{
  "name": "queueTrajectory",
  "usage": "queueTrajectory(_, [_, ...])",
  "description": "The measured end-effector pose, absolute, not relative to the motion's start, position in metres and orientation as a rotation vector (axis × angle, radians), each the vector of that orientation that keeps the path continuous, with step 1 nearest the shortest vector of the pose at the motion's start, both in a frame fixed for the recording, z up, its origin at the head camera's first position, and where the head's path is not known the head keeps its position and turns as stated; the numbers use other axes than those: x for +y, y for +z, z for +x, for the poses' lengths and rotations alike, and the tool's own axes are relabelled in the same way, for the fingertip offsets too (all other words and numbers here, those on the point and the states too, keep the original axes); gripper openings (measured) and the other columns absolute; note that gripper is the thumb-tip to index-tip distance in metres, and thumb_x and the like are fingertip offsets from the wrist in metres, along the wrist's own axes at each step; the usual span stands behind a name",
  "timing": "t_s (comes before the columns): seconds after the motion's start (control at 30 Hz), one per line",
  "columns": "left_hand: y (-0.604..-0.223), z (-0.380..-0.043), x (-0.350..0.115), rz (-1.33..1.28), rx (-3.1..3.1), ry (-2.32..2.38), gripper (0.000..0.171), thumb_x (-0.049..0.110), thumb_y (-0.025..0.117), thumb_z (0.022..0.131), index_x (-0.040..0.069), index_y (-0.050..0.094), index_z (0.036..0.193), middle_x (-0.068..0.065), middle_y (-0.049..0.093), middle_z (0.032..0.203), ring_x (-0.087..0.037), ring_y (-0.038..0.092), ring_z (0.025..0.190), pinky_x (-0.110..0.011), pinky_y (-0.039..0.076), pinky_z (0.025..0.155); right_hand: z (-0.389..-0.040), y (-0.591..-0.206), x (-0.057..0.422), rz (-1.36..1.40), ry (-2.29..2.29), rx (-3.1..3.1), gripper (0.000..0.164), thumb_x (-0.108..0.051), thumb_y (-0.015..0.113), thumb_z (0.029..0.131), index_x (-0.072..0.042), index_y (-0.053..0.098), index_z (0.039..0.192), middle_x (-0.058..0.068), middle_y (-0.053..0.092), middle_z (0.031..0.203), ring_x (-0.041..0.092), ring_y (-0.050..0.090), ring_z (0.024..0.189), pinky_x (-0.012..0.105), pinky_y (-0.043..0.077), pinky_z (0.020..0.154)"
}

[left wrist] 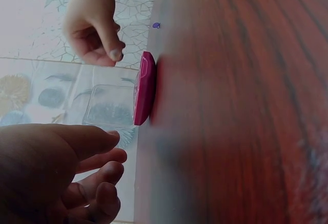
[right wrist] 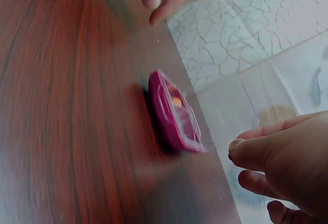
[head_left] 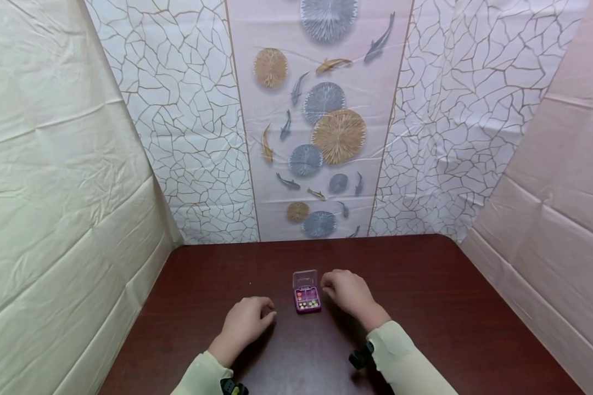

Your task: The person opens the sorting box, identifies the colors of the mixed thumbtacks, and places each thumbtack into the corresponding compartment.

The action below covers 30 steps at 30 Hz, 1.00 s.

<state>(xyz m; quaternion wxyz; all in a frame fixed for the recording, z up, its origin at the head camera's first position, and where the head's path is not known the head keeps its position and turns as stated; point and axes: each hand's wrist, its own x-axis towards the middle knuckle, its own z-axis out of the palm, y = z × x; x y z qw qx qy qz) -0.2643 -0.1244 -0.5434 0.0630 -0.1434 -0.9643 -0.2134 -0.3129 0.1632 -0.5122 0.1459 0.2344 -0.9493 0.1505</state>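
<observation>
A small magenta pill box (head_left: 307,300) sits on the table with its clear lid (head_left: 305,278) raised. Orange, pale and green small pieces lie in its compartments. My right hand (head_left: 346,291) is just right of the box, thumb and index finger brought together. A small dark piece (right wrist: 230,157) shows at the thumb tip in the right wrist view. Left of the box is my left hand (head_left: 247,319), its fingers loosely bent around nothing. A small purple piece (left wrist: 156,25) lies on the table past the box in the left wrist view.
The dark red-brown wooden table (head_left: 237,263) has rounded far corners. Behind it hangs a patterned cloth (head_left: 207,137), and pale padded cloth walls (head_left: 54,219) flank both sides. A tiny pale speck (head_left: 250,283) lies left of the box.
</observation>
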Motion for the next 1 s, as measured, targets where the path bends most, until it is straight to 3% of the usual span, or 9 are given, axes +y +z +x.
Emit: queueTrajectory(1.0, [-0.541, -0.264, -0.125, -0.46, -2.921, -0.658, 0.015, 0.034, 0.072, 0.087, 0.023, 0.074, 0.098, 0.014, 0.063, 0.068, -0.002, 0.051, 0.055, -0.031, 0.046, 0.049, -0.325, -0.516, 0.136, 0.705, 0.441, -2.762, 0.006, -0.024, 0.072, 0.087, -0.027, 0.075, 0.092, -0.011, 0.067, 0.086, 0.008, 0.06, 0.077, 0.039, 0.056, 0.067])
